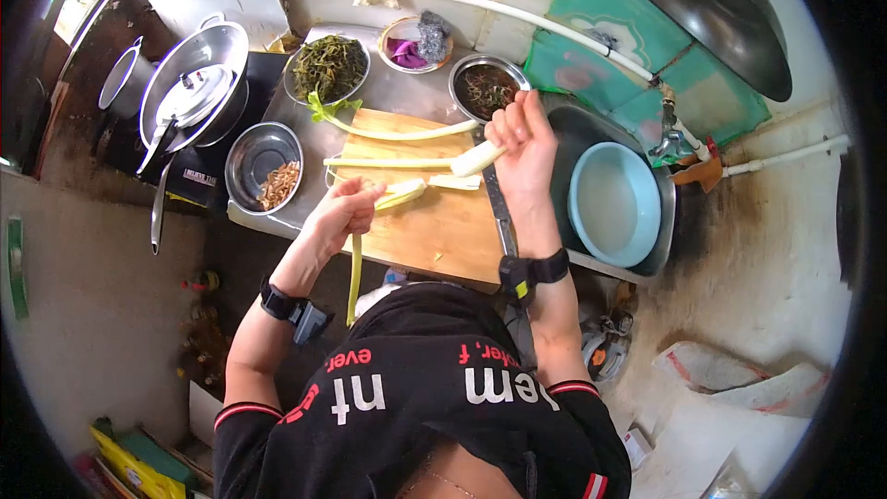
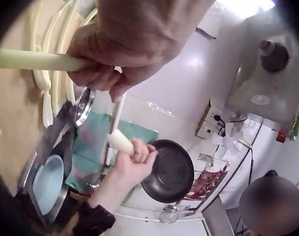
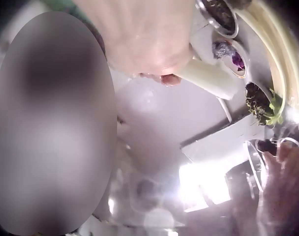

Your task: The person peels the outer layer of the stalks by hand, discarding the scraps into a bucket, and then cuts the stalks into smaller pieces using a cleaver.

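Observation:
My left hand (image 1: 346, 212) pinches a slim pale-green celery stalk (image 1: 355, 277), which hangs down past the near left part of the wooden cutting board (image 1: 425, 240). Raised over the board's right side, my right hand (image 1: 524, 143) grips a thick whitish celery piece (image 1: 476, 160) that sticks out from the curled fingers. In the left wrist view the same piece (image 2: 121, 141) points up out of the fist. More celery stalks (image 1: 407, 134) lie across the far half of the board, one with leaves at its left end. A knife (image 1: 500, 208) lies along the board's right edge.
Behind the board stand a bowl of dark greens (image 1: 330, 69), a bowl with a scouring pad (image 1: 431, 35) and a bowl of dark soaked food (image 1: 486, 88). At left is a steel bowl (image 1: 263, 166) with brownish pieces. A blue basin (image 1: 614, 203) sits in the sink at right.

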### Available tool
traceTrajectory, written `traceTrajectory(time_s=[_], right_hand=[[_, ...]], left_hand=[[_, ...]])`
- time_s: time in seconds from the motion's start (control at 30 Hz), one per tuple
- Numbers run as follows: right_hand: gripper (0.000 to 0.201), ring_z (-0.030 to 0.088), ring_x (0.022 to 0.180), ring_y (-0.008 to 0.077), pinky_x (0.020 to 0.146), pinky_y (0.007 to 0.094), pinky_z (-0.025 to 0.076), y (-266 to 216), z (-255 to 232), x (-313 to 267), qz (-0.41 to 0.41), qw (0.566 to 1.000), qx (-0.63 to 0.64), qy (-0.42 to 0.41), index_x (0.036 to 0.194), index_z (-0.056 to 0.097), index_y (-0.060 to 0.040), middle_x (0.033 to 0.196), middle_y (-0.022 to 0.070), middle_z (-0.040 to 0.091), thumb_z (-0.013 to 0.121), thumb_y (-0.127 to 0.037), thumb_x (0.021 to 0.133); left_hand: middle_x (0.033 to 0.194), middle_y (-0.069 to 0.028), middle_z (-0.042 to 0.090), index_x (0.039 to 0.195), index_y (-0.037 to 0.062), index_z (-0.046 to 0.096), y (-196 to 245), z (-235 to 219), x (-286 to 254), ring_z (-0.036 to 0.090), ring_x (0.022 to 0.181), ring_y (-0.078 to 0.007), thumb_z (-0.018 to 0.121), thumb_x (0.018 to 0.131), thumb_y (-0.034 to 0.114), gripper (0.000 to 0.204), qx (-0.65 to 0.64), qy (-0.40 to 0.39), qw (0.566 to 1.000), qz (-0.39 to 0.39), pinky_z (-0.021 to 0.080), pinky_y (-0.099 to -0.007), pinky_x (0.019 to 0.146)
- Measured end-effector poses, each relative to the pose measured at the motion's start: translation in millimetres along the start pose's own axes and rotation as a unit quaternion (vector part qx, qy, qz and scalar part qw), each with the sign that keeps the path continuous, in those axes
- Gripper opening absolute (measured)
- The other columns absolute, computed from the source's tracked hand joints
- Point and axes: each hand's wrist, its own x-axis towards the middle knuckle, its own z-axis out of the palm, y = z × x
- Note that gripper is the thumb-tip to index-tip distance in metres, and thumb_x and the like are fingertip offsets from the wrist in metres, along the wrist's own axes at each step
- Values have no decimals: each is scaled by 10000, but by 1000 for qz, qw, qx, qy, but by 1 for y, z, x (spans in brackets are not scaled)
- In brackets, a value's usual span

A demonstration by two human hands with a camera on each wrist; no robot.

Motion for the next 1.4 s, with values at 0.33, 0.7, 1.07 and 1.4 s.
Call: traceTrajectory(time_s=[0.33, 0.7, 1.07, 1.4], right_hand=[[245, 519, 557, 217, 527, 326, 423, 84, 25, -61, -375, 503, -613, -481, 667, 561, -79, 603, 48, 492, 683, -283, 723], [95, 593, 741, 265, 614, 344, 462, 37, 16, -70, -260, 617, -720, -182, 850, 584, -40, 860, 113, 611, 611, -94, 777], [135, 646, 609, 184, 579, 300, 501, 13, 17, -36, 100, 679, -696, -213, 785, 633, 15, 672, 137, 649, 620, -118, 774], [113, 550, 506, 66, 458, 217, 450, 4, 19, -35, 196, 676, -674, -226, 796, 617, 32, 641, 32, 606, 606, -79, 815]], left_hand=[[791, -48, 613, 964, 39, 593, 17, 28, 11, 581, 666, -116, 602, 871, 194, 181, -147, -88, 977, -128, 480, -274, 571], [832, -42, 640, 907, 19, 610, 12, 19, -5, 606, 693, -103, 705, 776, 107, 184, 14, -20, 995, 99, 484, -226, 618], [836, -34, 642, 955, 0, 611, 1, 19, -7, 585, 705, -85, 685, 780, 62, 200, 201, -72, 958, 191, 466, -222, 673], [636, 5, 564, 822, 0, 622, 0, 12, -24, 490, 601, -51, 676, 801, 99, 115, 319, -30, 926, 201, 390, -221, 555]])
